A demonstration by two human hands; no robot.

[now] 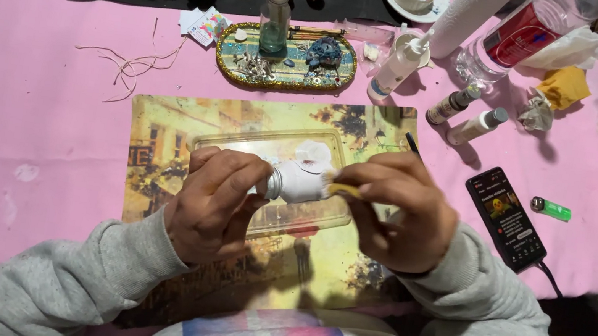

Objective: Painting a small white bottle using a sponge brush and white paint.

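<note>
Both hands [213, 203] [400, 220] grip white bottle [299, 182], perhaps painted.

White bottle [297, 182], pink tablecloth [40, 88]

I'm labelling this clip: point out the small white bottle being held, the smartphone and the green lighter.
small white bottle [299, 182], head view, on its white-coated body between the hands.
smartphone [509, 219], head view, middle of its lit screen.
green lighter [553, 210], head view, on its green body.

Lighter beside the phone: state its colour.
Bright green lighter with a silver metal end, lying on the pink tablecloth; seen in the head view.
</note>
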